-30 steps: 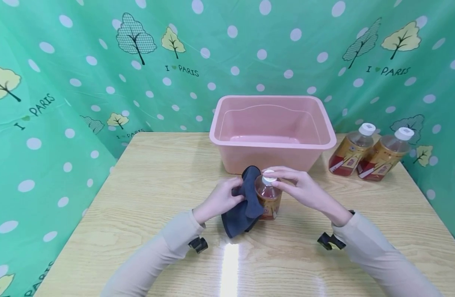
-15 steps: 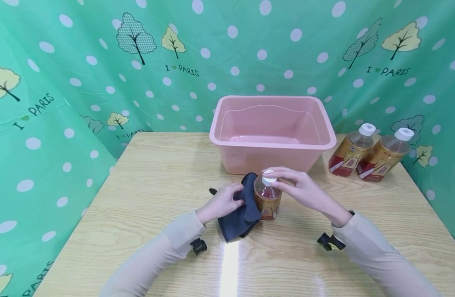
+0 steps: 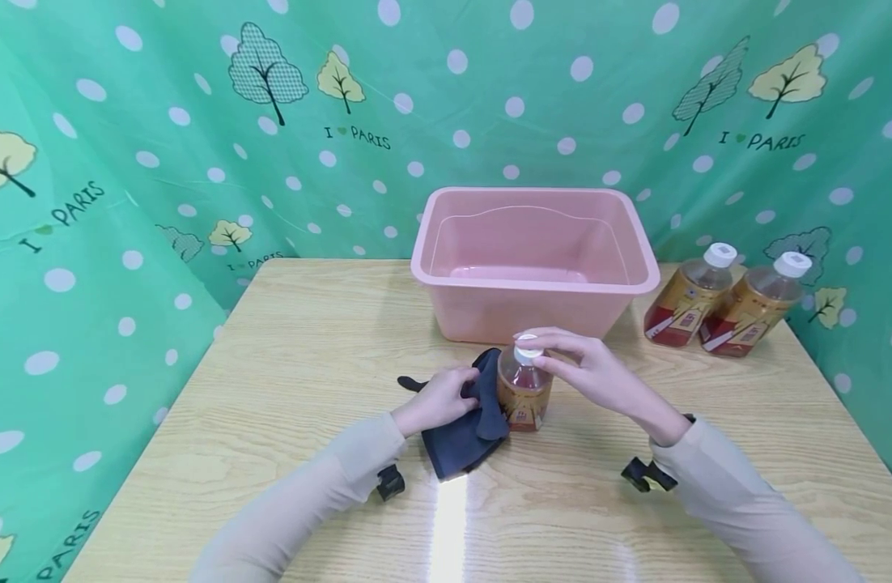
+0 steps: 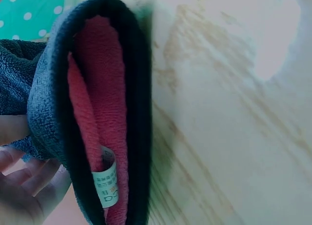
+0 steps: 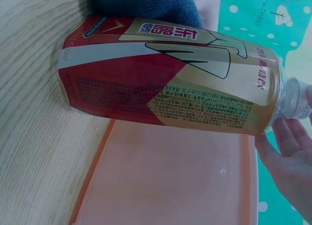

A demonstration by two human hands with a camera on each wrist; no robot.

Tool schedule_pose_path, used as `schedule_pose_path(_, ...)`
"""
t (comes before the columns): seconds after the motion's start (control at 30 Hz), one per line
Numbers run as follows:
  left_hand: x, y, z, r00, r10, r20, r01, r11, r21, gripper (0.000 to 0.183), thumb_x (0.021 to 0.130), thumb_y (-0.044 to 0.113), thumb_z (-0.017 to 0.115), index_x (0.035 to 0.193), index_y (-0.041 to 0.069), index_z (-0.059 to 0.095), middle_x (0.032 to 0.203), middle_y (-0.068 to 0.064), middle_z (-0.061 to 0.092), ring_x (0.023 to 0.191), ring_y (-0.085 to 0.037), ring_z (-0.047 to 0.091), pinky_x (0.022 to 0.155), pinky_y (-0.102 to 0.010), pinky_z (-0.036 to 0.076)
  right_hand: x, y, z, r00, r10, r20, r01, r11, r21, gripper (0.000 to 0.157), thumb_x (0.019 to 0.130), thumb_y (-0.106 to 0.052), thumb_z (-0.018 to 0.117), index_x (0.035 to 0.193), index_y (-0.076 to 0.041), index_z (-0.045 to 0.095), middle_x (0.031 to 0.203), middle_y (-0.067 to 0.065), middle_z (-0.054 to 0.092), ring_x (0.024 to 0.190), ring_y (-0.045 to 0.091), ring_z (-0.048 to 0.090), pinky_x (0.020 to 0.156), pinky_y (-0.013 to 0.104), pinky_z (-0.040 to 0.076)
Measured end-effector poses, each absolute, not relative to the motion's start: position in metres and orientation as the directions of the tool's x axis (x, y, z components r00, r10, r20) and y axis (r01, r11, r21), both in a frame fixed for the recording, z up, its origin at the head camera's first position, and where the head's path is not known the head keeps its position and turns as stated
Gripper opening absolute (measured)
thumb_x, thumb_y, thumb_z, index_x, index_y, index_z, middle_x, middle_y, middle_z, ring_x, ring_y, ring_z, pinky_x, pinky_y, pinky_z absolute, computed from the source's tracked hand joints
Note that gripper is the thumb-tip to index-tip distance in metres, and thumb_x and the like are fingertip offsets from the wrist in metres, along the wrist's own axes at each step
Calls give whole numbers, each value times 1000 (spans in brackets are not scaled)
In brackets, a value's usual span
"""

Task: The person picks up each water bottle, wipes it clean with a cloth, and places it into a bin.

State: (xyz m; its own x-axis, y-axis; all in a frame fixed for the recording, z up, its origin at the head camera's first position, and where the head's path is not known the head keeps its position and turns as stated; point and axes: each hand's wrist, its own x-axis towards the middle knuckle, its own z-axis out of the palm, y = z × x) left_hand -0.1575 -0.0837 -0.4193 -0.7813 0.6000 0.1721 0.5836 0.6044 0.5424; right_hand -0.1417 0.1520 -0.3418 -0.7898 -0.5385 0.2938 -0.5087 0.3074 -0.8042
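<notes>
A bottled drink with a white cap and a gold and red label stands upright on the table, in front of the pink tub. Around its cap my right hand curls its fingers and thumb. My left hand grips a dark blue cloth right at the bottle's left side. In the left wrist view the folded cloth shows a pink inner face, black edging and a small white tag. Seen from the right wrist, the label side of the bottle faces the camera.
Behind the hands is a pink tub with a wide rim. Two similar bottles, one nearer the tub and one farther right, stand at the table's back right. A green patterned curtain hangs behind the wooden table.
My left hand has moved slightly down with the cloth, whose lower corner has shifted left and toward me. A dark strip now shows left of that hand. My right hand stays on the cap.
</notes>
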Motion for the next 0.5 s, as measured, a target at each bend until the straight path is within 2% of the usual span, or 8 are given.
schedule_pose_path(0.23,-156,-85,-421,-792,588,167,566,604,561,14,70,2,64,81,5,56,75,-4,53,68,-14,46,62,-25,38,-142,152,-341,-792,-539,285,-504,315,-804,28,85,-10,56,113,-8,59,118,3,56,112,5,46,88,35,41)
schedule_pose_path(0.5,-152,-89,-410,-800,565,203,556,570,606,16,72,2,65,86,4,59,85,-3,57,76,-14,51,70,-26,43,-141,151,-341,-792,-545,275,-495,310,-812,27,86,-12,55,113,-9,59,118,2,56,111,6,47,87,34,42)
